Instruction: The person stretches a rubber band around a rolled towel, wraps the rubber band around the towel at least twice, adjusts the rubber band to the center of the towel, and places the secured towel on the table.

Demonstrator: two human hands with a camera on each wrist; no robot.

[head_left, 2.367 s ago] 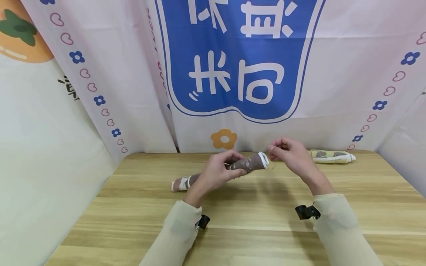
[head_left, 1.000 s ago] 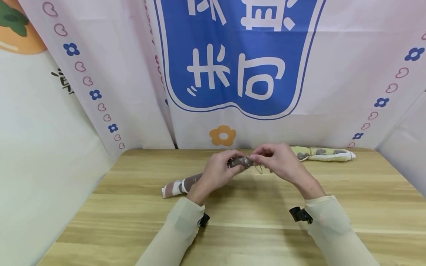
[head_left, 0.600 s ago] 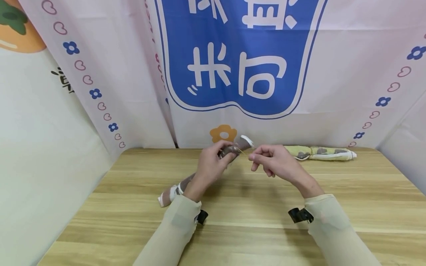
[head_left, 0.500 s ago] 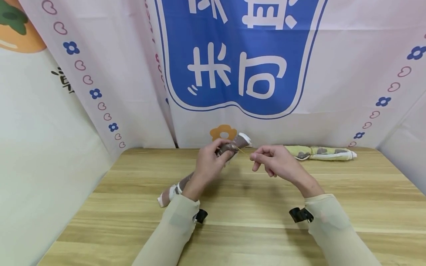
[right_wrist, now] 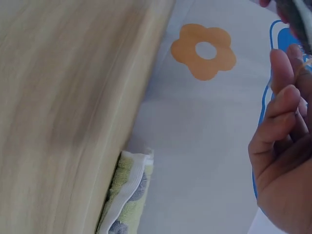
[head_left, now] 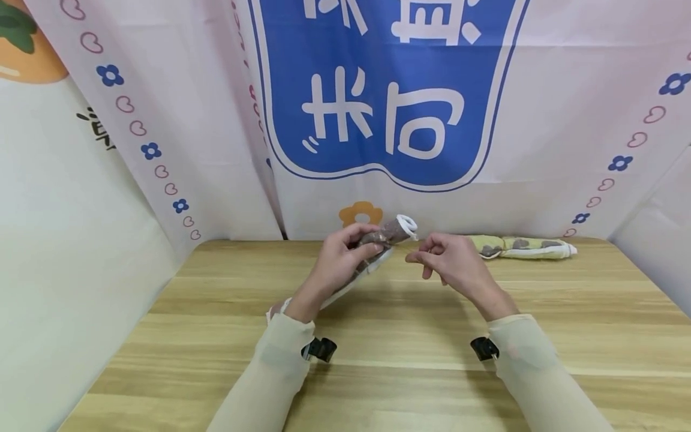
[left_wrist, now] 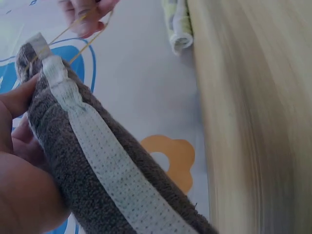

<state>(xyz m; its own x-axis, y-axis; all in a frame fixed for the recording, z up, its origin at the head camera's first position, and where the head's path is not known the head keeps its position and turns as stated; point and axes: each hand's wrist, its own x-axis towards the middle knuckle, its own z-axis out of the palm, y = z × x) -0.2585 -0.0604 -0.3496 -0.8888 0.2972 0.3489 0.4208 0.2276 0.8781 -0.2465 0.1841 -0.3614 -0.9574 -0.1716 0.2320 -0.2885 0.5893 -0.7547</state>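
A brown rolled towel (head_left: 396, 233) with white edging slants up to the right, its far end raised off the table. My left hand (head_left: 340, 258) grips it near that end, thumb on top. A thin yellow rubber band (left_wrist: 87, 45) loops around the towel's end and stretches across to my right hand (head_left: 456, 264), whose fingertips pinch it. In the left wrist view a white strip (left_wrist: 105, 151) runs along the roll. The towel's lower end is partly hidden behind my left wrist.
A yellow rolled towel (head_left: 531, 248) with grey patches and a band around its middle lies at the table's back edge, partly behind my right hand. The wooden table (head_left: 410, 360) meets a printed cloth (head_left: 561, 120) hanging behind it.
My right hand met the towel's end about a second ago, then drew away to the right, stretching the band. The towel has tilted upward and rolled, showing its white edge.
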